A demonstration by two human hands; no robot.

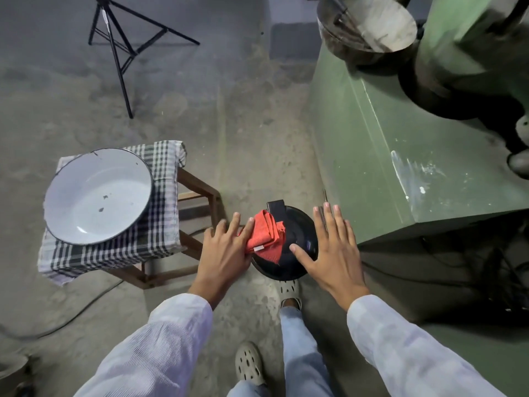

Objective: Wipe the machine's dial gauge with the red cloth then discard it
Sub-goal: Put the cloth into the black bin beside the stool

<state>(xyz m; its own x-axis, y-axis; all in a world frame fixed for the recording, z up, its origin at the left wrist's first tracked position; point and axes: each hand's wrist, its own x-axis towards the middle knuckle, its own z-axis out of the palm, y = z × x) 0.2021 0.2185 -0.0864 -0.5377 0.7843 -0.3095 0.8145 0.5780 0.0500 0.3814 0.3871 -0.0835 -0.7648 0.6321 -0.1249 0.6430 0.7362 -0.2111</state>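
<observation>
A folded red cloth (266, 239) lies on the domed lid of a black pedal bin (300, 233) standing on the floor beside the green machine (372, 153). My left hand (226, 253) is flat with fingers spread, and its fingertips rest on the cloth's left edge without gripping it. My right hand (332, 247) hovers open over the right side of the lid, its thumb near the cloth's lower corner. I cannot make out a dial gauge on the machine in this view.
A white enamel bowl (97, 196) sits on a wooden stool covered by a checked cloth (160, 224) at the left. A black tripod (120, 53) stands on the floor behind. A metal pan (369, 24) rests on the machine. My feet (249, 365) are below the bin.
</observation>
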